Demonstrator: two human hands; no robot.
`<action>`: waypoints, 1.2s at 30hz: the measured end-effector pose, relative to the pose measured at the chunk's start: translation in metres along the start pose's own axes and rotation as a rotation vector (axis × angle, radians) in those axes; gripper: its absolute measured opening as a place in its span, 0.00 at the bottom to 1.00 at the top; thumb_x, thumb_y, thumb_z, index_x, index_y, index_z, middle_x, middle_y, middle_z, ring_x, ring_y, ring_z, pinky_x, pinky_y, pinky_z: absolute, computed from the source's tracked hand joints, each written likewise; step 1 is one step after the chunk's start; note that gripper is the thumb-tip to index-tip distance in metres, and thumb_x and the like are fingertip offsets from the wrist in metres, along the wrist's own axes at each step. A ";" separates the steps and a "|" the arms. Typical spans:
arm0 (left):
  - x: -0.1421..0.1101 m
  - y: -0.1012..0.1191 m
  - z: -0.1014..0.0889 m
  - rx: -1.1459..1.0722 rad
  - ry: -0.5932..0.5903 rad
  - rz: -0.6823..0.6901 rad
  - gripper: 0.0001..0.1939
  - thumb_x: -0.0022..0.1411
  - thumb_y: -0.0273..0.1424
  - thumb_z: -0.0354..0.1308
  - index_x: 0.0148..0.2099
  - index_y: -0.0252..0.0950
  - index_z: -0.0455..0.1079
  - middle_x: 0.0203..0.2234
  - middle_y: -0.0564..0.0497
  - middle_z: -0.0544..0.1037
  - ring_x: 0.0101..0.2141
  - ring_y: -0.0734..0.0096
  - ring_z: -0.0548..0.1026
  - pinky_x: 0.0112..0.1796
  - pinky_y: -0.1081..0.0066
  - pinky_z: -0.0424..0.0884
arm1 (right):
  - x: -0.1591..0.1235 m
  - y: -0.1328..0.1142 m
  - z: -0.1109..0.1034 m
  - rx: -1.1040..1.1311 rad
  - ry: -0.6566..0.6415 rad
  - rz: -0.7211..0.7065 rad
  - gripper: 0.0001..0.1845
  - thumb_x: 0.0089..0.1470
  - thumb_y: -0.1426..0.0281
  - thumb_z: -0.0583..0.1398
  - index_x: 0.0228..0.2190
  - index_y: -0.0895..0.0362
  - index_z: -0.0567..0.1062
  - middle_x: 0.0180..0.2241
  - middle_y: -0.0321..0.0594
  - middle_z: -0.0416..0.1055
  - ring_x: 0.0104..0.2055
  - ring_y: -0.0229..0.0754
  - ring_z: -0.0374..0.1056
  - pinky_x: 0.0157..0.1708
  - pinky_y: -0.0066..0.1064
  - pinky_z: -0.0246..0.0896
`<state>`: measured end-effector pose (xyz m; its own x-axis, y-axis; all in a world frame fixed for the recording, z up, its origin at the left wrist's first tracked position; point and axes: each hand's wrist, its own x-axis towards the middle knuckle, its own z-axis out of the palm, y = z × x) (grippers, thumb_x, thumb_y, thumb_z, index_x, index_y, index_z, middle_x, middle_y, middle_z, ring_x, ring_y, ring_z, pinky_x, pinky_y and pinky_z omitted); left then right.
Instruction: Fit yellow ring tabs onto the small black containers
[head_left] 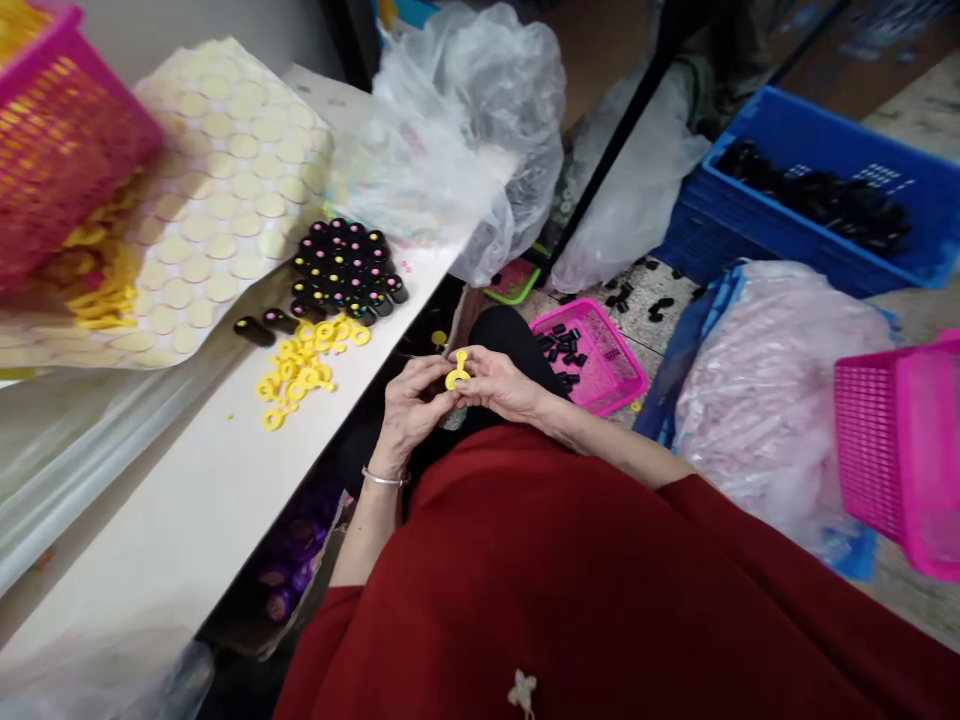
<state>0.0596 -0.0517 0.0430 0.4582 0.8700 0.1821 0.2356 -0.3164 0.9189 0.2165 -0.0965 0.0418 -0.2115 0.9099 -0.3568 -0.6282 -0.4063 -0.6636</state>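
Note:
Between my two hands, over my lap, is a small yellow plastic ring piece (457, 372) with a round knob on a short stem. My left hand (415, 400), with a bangle at the wrist, pinches it from one side. The fingers of my right hand (501, 384) close on its other side. On the white table to the left lies a loose pile of similar yellow ring pieces (300, 370). Just behind them stand several black cylinders (345, 262) with pink or yellow dots on top, packed together; a few lie tipped over.
A pink basket (67, 150) of yellow pieces rests on a sheet with circles (217, 190). Clear plastic bags (480, 120) bulge over the table's far end. On the floor are a pink tray (619, 365) of black pieces, a blue crate (795, 130) and another pink basket (870, 440).

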 end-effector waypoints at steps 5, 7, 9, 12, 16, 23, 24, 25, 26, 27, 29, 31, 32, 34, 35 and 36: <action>0.014 0.007 0.043 0.050 -0.153 0.102 0.18 0.50 0.37 0.64 0.45 0.38 0.75 0.43 0.48 0.75 0.43 0.67 0.74 0.46 0.67 0.70 | -0.025 -0.005 -0.035 0.136 0.103 -0.040 0.25 0.34 0.70 0.72 0.35 0.58 0.68 0.30 0.31 0.70 0.30 0.32 0.70 0.32 0.25 0.71; 0.015 0.006 0.058 0.061 -0.180 0.126 0.19 0.50 0.36 0.65 0.45 0.37 0.75 0.42 0.48 0.76 0.41 0.68 0.75 0.44 0.69 0.71 | -0.028 -0.006 -0.042 0.165 0.114 -0.037 0.23 0.35 0.70 0.72 0.33 0.58 0.69 0.30 0.32 0.70 0.30 0.33 0.70 0.33 0.26 0.71; 0.015 0.004 0.069 0.089 -0.142 0.140 0.18 0.50 0.35 0.64 0.44 0.36 0.75 0.40 0.48 0.77 0.39 0.69 0.75 0.43 0.70 0.72 | -0.030 -0.008 -0.046 0.173 0.133 -0.033 0.21 0.35 0.70 0.71 0.31 0.59 0.68 0.29 0.33 0.70 0.31 0.33 0.69 0.33 0.26 0.70; 0.014 0.002 0.079 0.164 -0.060 0.151 0.15 0.52 0.34 0.62 0.43 0.36 0.75 0.38 0.49 0.77 0.39 0.69 0.75 0.43 0.69 0.72 | -0.030 -0.013 -0.047 0.145 0.171 -0.024 0.21 0.34 0.71 0.71 0.31 0.58 0.68 0.29 0.31 0.68 0.30 0.31 0.67 0.31 0.24 0.66; 0.014 0.002 0.082 0.245 -0.013 0.187 0.13 0.54 0.35 0.60 0.43 0.36 0.75 0.37 0.49 0.77 0.38 0.69 0.74 0.42 0.69 0.72 | -0.027 -0.017 -0.047 0.051 0.205 -0.027 0.24 0.29 0.73 0.72 0.30 0.58 0.68 0.26 0.28 0.67 0.28 0.30 0.64 0.27 0.23 0.61; 0.012 -0.010 0.084 0.248 -0.019 0.153 0.11 0.55 0.35 0.60 0.39 0.34 0.75 0.34 0.49 0.74 0.33 0.72 0.73 0.36 0.71 0.71 | -0.009 0.004 -0.057 0.033 0.258 -0.099 0.22 0.25 0.71 0.72 0.25 0.59 0.68 0.22 0.28 0.66 0.24 0.30 0.62 0.25 0.24 0.59; 0.013 -0.012 0.083 0.242 -0.018 0.154 0.11 0.55 0.35 0.60 0.39 0.34 0.75 0.33 0.49 0.74 0.33 0.72 0.72 0.35 0.71 0.71 | -0.007 0.005 -0.059 0.049 0.236 -0.092 0.23 0.26 0.71 0.73 0.26 0.59 0.68 0.22 0.28 0.67 0.24 0.30 0.62 0.25 0.24 0.60; 0.014 -0.013 0.081 0.236 -0.017 0.160 0.12 0.55 0.36 0.60 0.39 0.35 0.75 0.34 0.49 0.74 0.34 0.71 0.72 0.36 0.70 0.71 | -0.005 0.006 -0.061 0.071 0.194 -0.080 0.23 0.28 0.69 0.73 0.28 0.58 0.69 0.24 0.28 0.67 0.25 0.30 0.64 0.25 0.24 0.62; 0.016 -0.013 0.078 0.229 -0.018 0.170 0.13 0.55 0.37 0.61 0.40 0.35 0.75 0.34 0.49 0.74 0.35 0.70 0.72 0.37 0.69 0.70 | -0.004 0.006 -0.064 0.100 0.138 -0.062 0.23 0.31 0.66 0.73 0.29 0.58 0.69 0.25 0.29 0.68 0.25 0.31 0.65 0.26 0.25 0.64; 0.017 -0.013 0.075 0.224 -0.026 0.183 0.14 0.55 0.38 0.61 0.41 0.36 0.75 0.35 0.49 0.74 0.36 0.70 0.72 0.38 0.68 0.70 | -0.002 0.005 -0.067 0.136 0.082 -0.037 0.23 0.36 0.61 0.71 0.30 0.57 0.69 0.26 0.31 0.69 0.26 0.32 0.66 0.27 0.26 0.66; 0.021 -0.012 0.070 0.219 -0.058 0.198 0.15 0.55 0.41 0.62 0.41 0.37 0.74 0.36 0.48 0.75 0.37 0.68 0.71 0.40 0.66 0.70 | 0.002 0.001 -0.074 0.208 0.003 0.027 0.22 0.45 0.52 0.65 0.31 0.57 0.68 0.27 0.33 0.70 0.27 0.34 0.68 0.27 0.28 0.69; 0.022 -0.010 0.067 0.227 -0.092 0.199 0.16 0.55 0.43 0.62 0.40 0.37 0.74 0.37 0.48 0.75 0.38 0.67 0.71 0.41 0.65 0.69 | 0.006 -0.004 -0.081 0.239 -0.035 0.092 0.23 0.50 0.50 0.60 0.31 0.58 0.68 0.26 0.34 0.70 0.27 0.35 0.69 0.26 0.30 0.71; 0.022 -0.010 0.066 0.232 -0.105 0.192 0.16 0.54 0.43 0.62 0.40 0.37 0.74 0.37 0.48 0.75 0.38 0.67 0.70 0.41 0.64 0.69 | 0.007 -0.006 -0.085 0.233 -0.053 0.124 0.22 0.50 0.51 0.61 0.31 0.58 0.68 0.26 0.34 0.70 0.27 0.35 0.69 0.26 0.30 0.71; 0.021 -0.011 0.067 0.244 -0.126 0.168 0.17 0.53 0.45 0.63 0.39 0.37 0.75 0.37 0.47 0.75 0.39 0.66 0.70 0.42 0.63 0.69 | 0.009 -0.012 -0.090 0.180 -0.100 0.182 0.21 0.45 0.56 0.67 0.32 0.59 0.69 0.27 0.34 0.72 0.28 0.36 0.71 0.29 0.31 0.73; 0.020 -0.012 0.068 0.249 -0.138 0.158 0.17 0.53 0.45 0.63 0.38 0.37 0.75 0.38 0.47 0.75 0.40 0.66 0.70 0.42 0.63 0.69 | 0.009 -0.014 -0.091 0.136 -0.127 0.211 0.22 0.41 0.60 0.70 0.33 0.60 0.69 0.28 0.34 0.72 0.29 0.36 0.71 0.29 0.31 0.73; 0.018 -0.014 0.069 0.253 -0.153 0.153 0.17 0.53 0.45 0.63 0.38 0.37 0.75 0.39 0.47 0.75 0.41 0.65 0.70 0.43 0.63 0.69 | 0.010 -0.016 -0.092 0.087 -0.151 0.238 0.24 0.36 0.65 0.72 0.34 0.61 0.70 0.28 0.34 0.72 0.30 0.35 0.71 0.30 0.30 0.73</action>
<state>0.1236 -0.0573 0.0098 0.6236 0.7442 0.2395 0.3501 -0.5398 0.7655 0.2938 -0.0889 -0.0112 -0.4651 0.7950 -0.3894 -0.6085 -0.6066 -0.5116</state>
